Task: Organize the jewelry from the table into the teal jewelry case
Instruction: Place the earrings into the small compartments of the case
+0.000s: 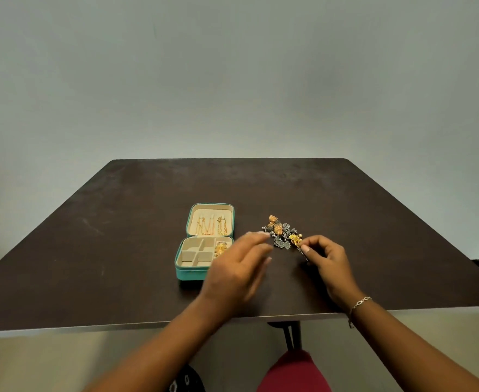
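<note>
The teal jewelry case (188,274) lies open on the dark table, its cream lid holding several gold chains (212,224) and a gold piece (220,248) in a right compartment. To its right sits a small pile of gold and grey jewelry (280,232). My right hand (330,263) pinches a gold flower-shaped piece (295,239) at the pile's right edge. My left hand (239,268) hovers between case and pile, blurred, fingers spread and relaxed, holding nothing, and covers the case's front right corner.
The dark brown table (119,236) spreads wide to the left and behind the case. Its front edge runs just below my wrists. A plain grey wall stands behind. A thin bracelet (360,302) circles my right wrist.
</note>
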`<state>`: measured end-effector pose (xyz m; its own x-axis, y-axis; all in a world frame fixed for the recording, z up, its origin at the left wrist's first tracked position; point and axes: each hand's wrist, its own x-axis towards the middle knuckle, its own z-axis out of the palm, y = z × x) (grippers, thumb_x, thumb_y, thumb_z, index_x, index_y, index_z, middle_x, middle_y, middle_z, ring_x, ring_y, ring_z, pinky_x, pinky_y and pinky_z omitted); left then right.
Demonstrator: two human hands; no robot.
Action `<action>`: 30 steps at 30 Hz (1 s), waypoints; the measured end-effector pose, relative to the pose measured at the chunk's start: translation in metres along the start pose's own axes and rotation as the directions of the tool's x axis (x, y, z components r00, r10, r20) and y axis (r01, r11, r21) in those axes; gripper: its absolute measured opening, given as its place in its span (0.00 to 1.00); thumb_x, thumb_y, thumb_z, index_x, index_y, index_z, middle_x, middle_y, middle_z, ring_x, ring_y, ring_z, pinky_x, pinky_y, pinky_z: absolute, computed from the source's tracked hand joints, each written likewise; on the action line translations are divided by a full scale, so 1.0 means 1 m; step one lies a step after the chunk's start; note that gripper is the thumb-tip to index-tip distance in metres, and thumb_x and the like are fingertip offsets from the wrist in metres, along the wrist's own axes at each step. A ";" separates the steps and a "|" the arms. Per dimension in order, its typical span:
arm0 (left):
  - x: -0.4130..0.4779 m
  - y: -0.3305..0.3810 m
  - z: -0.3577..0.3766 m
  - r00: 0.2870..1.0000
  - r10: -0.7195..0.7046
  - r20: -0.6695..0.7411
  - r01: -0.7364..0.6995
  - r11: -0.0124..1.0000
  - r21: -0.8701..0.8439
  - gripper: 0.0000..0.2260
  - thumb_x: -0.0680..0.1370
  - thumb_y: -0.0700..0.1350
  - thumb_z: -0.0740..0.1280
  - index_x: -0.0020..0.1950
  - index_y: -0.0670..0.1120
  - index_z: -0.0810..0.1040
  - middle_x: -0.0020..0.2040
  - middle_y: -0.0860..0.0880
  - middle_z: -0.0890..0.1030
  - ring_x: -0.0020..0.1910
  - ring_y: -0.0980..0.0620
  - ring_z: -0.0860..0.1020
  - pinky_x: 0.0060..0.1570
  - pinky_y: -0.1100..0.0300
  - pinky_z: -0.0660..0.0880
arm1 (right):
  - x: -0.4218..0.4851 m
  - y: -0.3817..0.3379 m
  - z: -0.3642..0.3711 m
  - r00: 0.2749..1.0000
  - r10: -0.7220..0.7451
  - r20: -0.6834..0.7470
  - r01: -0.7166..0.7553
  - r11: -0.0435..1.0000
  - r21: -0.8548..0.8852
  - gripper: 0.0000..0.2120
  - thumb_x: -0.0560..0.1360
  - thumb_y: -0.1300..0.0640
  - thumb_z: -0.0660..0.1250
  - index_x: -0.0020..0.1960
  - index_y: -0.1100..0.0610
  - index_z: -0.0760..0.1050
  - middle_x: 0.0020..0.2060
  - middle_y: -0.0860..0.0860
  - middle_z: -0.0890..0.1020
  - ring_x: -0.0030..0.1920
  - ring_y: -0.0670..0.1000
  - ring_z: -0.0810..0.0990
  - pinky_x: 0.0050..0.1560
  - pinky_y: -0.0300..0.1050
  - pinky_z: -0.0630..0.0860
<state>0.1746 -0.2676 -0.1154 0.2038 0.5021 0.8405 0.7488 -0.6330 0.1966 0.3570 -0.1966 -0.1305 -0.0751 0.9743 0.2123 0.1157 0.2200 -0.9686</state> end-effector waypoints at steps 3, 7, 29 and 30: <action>0.014 0.025 0.037 0.981 -0.193 0.013 0.192 0.963 -0.191 0.08 0.76 0.41 0.61 0.51 0.42 0.77 0.52 0.45 0.80 0.54 0.54 0.76 0.56 0.66 0.71 | 0.000 0.001 -0.002 1.000 0.002 0.002 -0.002 0.996 0.087 0.07 0.74 0.67 0.63 0.41 0.60 0.76 0.37 0.53 0.78 0.39 0.49 0.74 0.39 0.43 0.72; 0.031 0.009 0.075 0.816 -0.578 0.022 0.565 0.789 -0.241 0.09 0.73 0.32 0.61 0.49 0.40 0.78 0.49 0.44 0.80 0.49 0.49 0.77 0.49 0.70 0.67 | 0.002 0.003 -0.002 1.000 0.016 -0.011 -0.014 0.991 0.137 0.07 0.76 0.67 0.60 0.42 0.59 0.73 0.40 0.52 0.79 0.41 0.46 0.76 0.33 0.35 0.74; 0.035 -0.022 0.095 0.599 -0.797 0.075 0.801 0.595 -0.068 0.03 0.75 0.43 0.67 0.43 0.45 0.78 0.47 0.47 0.76 0.46 0.49 0.75 0.42 0.59 0.68 | 0.002 0.001 0.001 1.000 -0.028 0.015 0.025 0.989 0.147 0.12 0.75 0.71 0.59 0.42 0.57 0.75 0.38 0.51 0.78 0.35 0.43 0.76 0.32 0.33 0.74; 0.034 -0.022 0.094 0.607 -0.793 0.059 0.793 0.598 -0.114 0.03 0.75 0.42 0.67 0.42 0.44 0.77 0.46 0.47 0.77 0.46 0.50 0.76 0.43 0.59 0.69 | 0.002 0.001 0.001 1.000 -0.026 0.016 0.023 0.988 0.155 0.12 0.75 0.71 0.60 0.42 0.57 0.75 0.38 0.52 0.78 0.35 0.43 0.76 0.32 0.33 0.74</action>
<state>0.2241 -0.1814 -0.1385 -0.4328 0.8412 0.3242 0.5378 -0.0477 0.8417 0.3565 -0.1944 -0.1316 -0.0943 0.9674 0.2351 -0.0408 0.2322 -0.9718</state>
